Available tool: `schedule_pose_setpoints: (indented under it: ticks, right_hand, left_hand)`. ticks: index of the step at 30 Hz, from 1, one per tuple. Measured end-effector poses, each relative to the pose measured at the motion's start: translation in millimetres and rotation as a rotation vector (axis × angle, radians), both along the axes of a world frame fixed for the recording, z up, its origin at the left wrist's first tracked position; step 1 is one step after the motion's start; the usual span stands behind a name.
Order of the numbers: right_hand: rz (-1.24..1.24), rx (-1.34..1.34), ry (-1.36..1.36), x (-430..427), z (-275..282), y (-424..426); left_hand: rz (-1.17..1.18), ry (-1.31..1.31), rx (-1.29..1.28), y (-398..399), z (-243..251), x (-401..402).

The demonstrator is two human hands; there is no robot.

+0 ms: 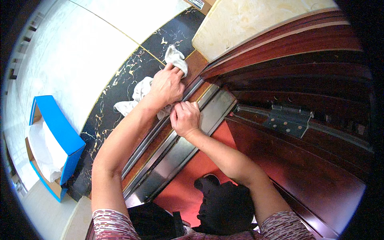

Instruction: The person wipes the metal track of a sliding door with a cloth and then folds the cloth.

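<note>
A crumpled white cloth (142,89) lies across the dark marble-patterned floor border and the door threshold. My left hand (169,85) is on top of it, fingers curled into the part that sticks out past the fingertips. Close below, my right hand (186,117) is closed in a fist over the metal threshold track (192,88). A greyish fold of the cloth runs up to its thumb side; what lies inside the fist is hidden.
A dark red wooden door (288,64) with a metal hinge (288,121) stands at the right. An open blue cardboard box (60,126) with white wrapping lies at the left. Red carpet (180,186) is below, near my shoe. A cream stone-patterned panel (255,22) borders the doorway.
</note>
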State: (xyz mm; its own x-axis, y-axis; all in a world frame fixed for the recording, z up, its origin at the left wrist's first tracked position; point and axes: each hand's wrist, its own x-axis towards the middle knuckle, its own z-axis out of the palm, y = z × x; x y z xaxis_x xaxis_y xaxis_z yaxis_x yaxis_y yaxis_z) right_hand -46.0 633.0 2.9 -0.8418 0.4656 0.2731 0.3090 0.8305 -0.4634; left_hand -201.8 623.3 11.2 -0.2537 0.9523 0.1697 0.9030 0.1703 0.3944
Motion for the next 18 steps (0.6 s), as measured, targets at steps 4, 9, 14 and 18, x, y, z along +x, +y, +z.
schedule_pose_setpoints:
  ticks: [4,9,14,18]
  right_hand:
    - [0.014,-0.024,-0.054,0.4,-3.3,-3.9]
    - [0.024,-0.03,0.008,-0.8,-7.0,-5.5]
    - [0.018,0.018,-0.03,3.7,-2.2,1.4]
    - [0.016,0.032,-0.037,1.1,0.2,0.2]
  left_hand:
    - [0.019,0.036,0.028,35.5,-12.8,-2.1]
    - [0.021,0.076,0.033,58.0,-26.8,-0.7]
    - [-0.032,-0.025,0.012,34.5,-21.9,-3.7]
    - [-0.161,0.041,-0.097,-30.8,-13.9,-8.8]
